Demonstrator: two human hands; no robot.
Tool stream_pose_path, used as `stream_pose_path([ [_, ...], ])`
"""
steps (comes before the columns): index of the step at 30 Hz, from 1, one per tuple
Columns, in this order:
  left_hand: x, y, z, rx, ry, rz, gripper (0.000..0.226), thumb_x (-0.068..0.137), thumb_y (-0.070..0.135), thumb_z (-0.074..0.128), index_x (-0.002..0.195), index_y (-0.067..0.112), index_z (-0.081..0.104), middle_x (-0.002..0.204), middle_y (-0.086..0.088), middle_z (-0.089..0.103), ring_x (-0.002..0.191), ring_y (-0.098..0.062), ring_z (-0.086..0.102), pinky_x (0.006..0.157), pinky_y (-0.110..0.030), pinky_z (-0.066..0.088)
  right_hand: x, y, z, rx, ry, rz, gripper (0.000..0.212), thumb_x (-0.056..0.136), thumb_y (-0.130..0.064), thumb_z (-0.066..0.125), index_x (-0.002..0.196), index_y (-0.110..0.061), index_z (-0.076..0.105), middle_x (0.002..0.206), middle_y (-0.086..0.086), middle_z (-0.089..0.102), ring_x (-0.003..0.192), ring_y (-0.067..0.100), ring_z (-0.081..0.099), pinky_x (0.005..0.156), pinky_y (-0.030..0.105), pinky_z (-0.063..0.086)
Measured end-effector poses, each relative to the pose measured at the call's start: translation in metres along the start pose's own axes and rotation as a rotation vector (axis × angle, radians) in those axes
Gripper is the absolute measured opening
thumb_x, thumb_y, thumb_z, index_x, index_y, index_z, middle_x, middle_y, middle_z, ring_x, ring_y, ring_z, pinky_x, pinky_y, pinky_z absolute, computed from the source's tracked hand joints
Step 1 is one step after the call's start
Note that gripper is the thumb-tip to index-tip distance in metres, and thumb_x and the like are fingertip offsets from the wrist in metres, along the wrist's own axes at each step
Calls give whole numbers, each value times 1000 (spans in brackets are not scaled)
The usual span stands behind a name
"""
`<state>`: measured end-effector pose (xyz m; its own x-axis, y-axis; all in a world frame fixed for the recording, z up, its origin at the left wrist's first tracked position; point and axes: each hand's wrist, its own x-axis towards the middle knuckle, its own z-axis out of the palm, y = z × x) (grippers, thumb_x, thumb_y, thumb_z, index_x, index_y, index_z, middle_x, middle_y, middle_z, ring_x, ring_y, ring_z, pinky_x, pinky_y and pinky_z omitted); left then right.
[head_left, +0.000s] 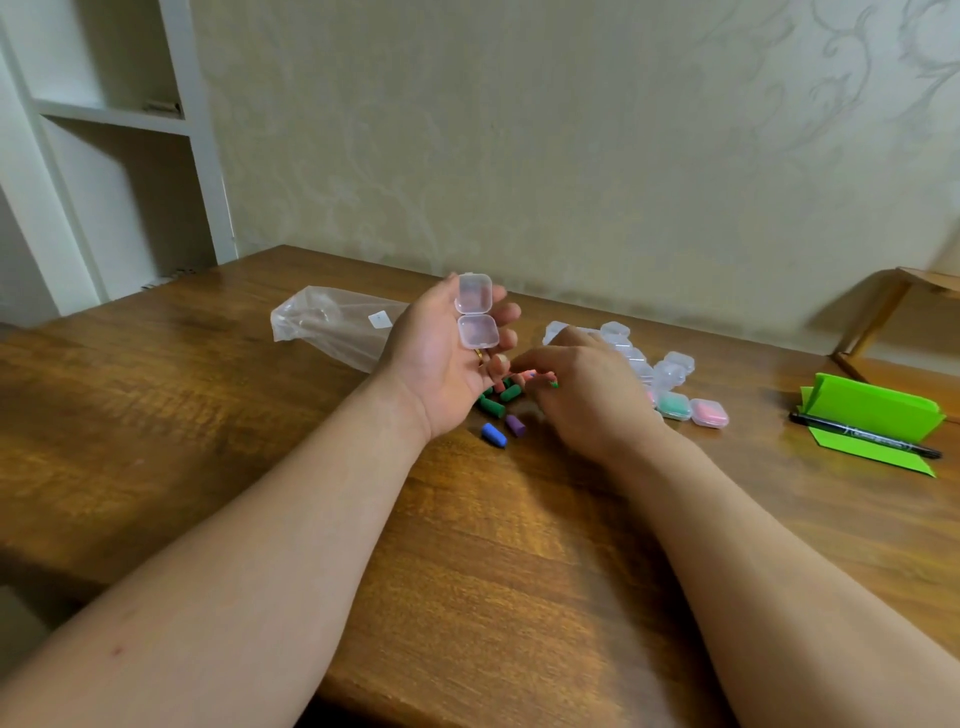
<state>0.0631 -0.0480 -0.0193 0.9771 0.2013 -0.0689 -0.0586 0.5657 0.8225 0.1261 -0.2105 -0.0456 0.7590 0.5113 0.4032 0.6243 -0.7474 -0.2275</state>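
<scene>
My left hand (441, 358) is raised palm up over the wooden table (218, 415) and holds a small clear hinged box (475, 312), lid swung open, on its fingers. My right hand (582, 389) reaches down palm-down into a pile of small foam earplugs (498, 400), fingers curled and pinching pink ones at its fingertips. Green earplugs lie under the hands. A blue earplug (493, 434) and a purple earplug (515, 425) lie nearer to me.
Several small clear boxes (670, 369) cluster behind my right hand; one holds green plugs (674, 405), one pink (709, 413). A clear plastic bag (332, 325) lies at the left. Green folded paper (878, 415) and a black marker (865, 441) lie at the right. White shelves stand far left.
</scene>
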Motion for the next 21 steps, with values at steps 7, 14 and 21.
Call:
stream_pose_path([
  [7, 0, 0, 1, 2, -9, -1, 45, 111, 44, 43, 123, 12, 72, 91, -5, 75, 74, -17, 63, 62, -30, 43, -1, 2, 2, -22, 18, 30, 20, 100, -24, 67, 113, -35, 78, 113, -5, 62, 111, 22, 56, 93, 45, 52],
  [14, -2, 1, 2, 11, 1, -2, 48, 112, 44, 42, 129, 10, 72, 90, -4, 75, 76, -18, 63, 65, -31, 43, -5, 7, -1, -27, 2, 75, 15, 100, -35, 68, 113, -33, 75, 115, -6, 60, 110, 19, 55, 86, 36, 51],
  [21, -2, 0, 2, 27, -3, -3, 50, 111, 44, 44, 133, 9, 71, 91, -4, 76, 78, -18, 63, 67, -31, 44, -3, 4, 2, -70, 19, 91, 17, 100, -38, 68, 111, -30, 77, 116, -2, 62, 111, 20, 54, 87, 37, 52],
])
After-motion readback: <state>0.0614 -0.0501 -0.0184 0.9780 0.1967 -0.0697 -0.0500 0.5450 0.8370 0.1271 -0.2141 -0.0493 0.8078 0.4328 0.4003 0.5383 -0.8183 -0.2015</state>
